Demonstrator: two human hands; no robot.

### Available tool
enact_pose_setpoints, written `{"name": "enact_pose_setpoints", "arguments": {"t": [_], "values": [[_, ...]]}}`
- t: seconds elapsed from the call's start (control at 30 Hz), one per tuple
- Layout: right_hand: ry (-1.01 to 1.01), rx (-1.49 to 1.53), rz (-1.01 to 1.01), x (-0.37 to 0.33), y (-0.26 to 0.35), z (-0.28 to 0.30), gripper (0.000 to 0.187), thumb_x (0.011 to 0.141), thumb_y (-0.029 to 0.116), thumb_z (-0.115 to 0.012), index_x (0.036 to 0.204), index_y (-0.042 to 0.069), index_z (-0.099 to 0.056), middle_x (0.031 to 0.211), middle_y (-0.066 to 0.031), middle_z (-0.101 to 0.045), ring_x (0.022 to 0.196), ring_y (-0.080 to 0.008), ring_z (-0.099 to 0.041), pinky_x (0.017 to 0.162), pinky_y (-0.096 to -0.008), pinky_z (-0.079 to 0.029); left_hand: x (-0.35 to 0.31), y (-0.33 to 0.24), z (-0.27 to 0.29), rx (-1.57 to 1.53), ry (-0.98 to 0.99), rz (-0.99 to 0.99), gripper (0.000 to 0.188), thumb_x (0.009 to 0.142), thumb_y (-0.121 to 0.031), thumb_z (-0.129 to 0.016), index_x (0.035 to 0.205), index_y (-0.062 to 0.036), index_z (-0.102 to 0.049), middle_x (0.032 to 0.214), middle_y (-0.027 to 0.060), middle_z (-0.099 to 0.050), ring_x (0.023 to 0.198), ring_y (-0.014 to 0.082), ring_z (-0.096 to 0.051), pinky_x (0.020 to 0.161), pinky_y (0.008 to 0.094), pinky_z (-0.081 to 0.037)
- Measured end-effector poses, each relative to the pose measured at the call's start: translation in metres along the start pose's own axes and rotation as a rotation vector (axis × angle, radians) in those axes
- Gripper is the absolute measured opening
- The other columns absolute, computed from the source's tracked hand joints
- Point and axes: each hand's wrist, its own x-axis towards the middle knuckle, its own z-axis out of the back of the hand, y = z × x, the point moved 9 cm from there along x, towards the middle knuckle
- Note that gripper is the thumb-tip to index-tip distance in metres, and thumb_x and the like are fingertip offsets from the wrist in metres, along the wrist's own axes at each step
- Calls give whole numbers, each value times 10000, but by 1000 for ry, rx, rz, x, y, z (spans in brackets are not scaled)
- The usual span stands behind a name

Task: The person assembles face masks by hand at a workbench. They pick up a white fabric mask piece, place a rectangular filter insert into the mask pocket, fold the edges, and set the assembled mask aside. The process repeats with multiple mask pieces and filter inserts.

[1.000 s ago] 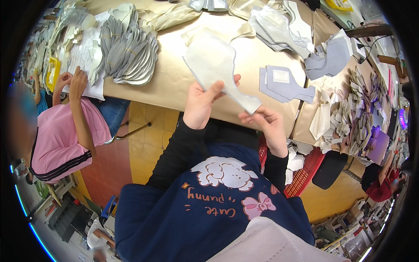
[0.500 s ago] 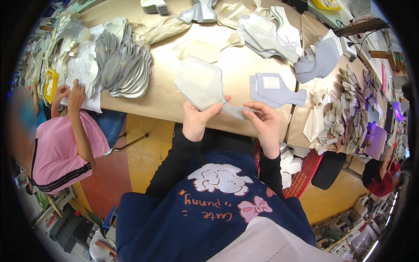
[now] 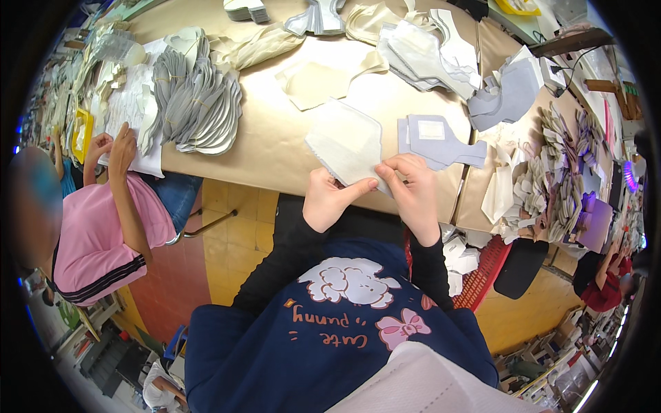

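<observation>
The panel [image 3: 348, 138], pale and edged in grey, is held in both hands above the near edge of the table [image 3: 275, 131], its wide end toward the far edge and its narrow end toward the person. The left hand [image 3: 330, 201] grips the panel's lower part, thumb laid across the front, the fingers mostly hidden. The right hand [image 3: 411, 193] pinches the panel near its narrow end between thumb and fingers; the two thumbs almost meet.

Just behind the panel, a cream piece [image 3: 313, 84] lies flat on the table. Right of the panel are grey pieces [image 3: 446, 146] with a white rectangle on top, their narrow end reaching across the table's right edge. Toward the far right corner sits a white stack [image 3: 420, 58], with a grey stack [image 3: 509, 96] beyond the right edge.

Near the table's left end lies a grey bundle [image 3: 196, 103], and a co-worker in a pink top [image 3: 113, 227] sits by the near left corner. A red basket [image 3: 482, 275] stands below the near right corner.
</observation>
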Motion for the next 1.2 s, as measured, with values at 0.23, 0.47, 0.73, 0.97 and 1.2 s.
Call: {"name": "enact_pose_setpoints", "arguments": {"t": [0.23,0.47,0.73,0.97,1.2], "values": [[-57,10,-44,-3,-4,-6,142,940,147,-688,869,25,-683,796,-82,-647,817,-263,-593,891,-385,-400,2,2,-4,-54,49,-4,224,920,-11,-733,1124,79,-709,1018,106,-762,942,146,-720,807,282,-570],[-271,-373,287,47,17,48,74,916,106,-711,877,48,-687,792,-61,-645,742,-244,-572,953,-406,-394,6,-2,-2,-98,125,-55,441,970,-2,-644,1401,21,-550,1185,126,-704,1101,148,-665,952,297,-519],[-458,-544,120,91,-61,120,284,916,146,-741,1168,21,-700,981,-125,-671,888,-270,-645,901,-376,-481,1,25,43,80,26,62,335,1002,-53,-612,1328,24,-617,1146,112,-728,1111,150,-646,999,293,-475],[-242,-605,25,16,-106,90,396,809,161,-821,1178,51,-731,1129,-75,-681,1101,-263,-610,998,-403,-418,19,11,79,172,-169,-28,246,1006,-67,-616,1217,45,-675,1115,118,-741,1080,170,-678,997,302,-491],[-292,-362,-8,15,-132,89,519,777,158,-850,1261,59,-690,1099,-90,-650,1009,-282,-618,906,-396,-469,50,-53,83,634,-297,-483,264,937,-66,-669,1195,-19,-691,1149,128,-719,1111,288,-665,985,361,-492]]}}
